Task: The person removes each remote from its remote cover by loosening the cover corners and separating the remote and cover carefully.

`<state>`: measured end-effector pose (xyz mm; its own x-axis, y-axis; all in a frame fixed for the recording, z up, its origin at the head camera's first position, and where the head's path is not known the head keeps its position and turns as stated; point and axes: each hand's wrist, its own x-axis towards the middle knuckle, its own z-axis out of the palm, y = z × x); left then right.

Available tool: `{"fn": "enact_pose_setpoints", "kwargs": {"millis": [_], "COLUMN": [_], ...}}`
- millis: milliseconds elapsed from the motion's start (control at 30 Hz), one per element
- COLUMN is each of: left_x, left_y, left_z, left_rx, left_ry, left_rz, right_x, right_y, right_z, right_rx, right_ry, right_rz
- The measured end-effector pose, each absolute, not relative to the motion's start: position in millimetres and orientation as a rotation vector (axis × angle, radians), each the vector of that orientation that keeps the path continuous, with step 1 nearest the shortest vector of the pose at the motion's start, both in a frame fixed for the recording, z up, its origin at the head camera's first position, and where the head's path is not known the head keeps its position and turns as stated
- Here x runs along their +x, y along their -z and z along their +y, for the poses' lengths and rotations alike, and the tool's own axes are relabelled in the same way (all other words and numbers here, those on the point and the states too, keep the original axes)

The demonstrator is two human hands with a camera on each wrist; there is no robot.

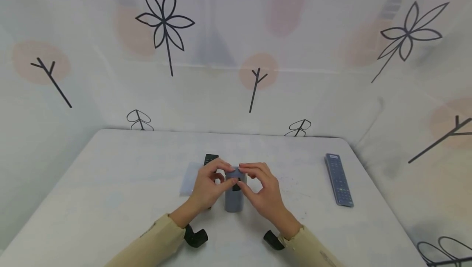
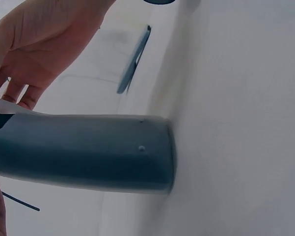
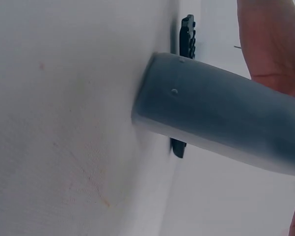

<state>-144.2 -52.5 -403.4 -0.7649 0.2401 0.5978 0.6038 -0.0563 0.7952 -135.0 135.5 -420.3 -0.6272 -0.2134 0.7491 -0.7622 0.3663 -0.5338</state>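
Observation:
A long blue-grey remote control (image 1: 233, 203) stands on end on the white table, its smooth back toward me. In the left wrist view the lower end of the remote control (image 2: 98, 152) rests at the tabletop, with small bumps near that end. My left hand (image 1: 207, 185) pinches its top from the left, thumb in front and fingers over the upper edge. From the right, my right hand (image 1: 266, 193) grips the same top in a mirrored way. Both thumbs lie close to a black patch (image 1: 236, 186). A pale, see-through edge (image 2: 7, 105) shows near the fingers.
Behind my left hand lies a black remote (image 1: 210, 158), partly hidden, beside a translucent sheet (image 1: 188, 181). Another blue-grey remote (image 1: 339, 181) lies at the right side of the table (image 1: 110, 168). Patterned white cloth (image 1: 221, 107) hangs around the back and sides.

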Motion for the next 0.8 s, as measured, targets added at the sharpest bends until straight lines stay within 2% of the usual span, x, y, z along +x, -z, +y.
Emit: {"fn": "enact_pose_setpoints", "kwargs": {"millis": [800], "left_x": [-152.5], "left_y": [405.3], "left_z": [-50.2], "left_rx": [-1.007], "left_ry": [1.897], "left_rz": [-1.816], "right_x": [-134.8], "right_y": [425.6], "right_z": [130.0], "right_rx": [0.865], "right_ry": [-1.134], "right_rz": [-1.974]}}
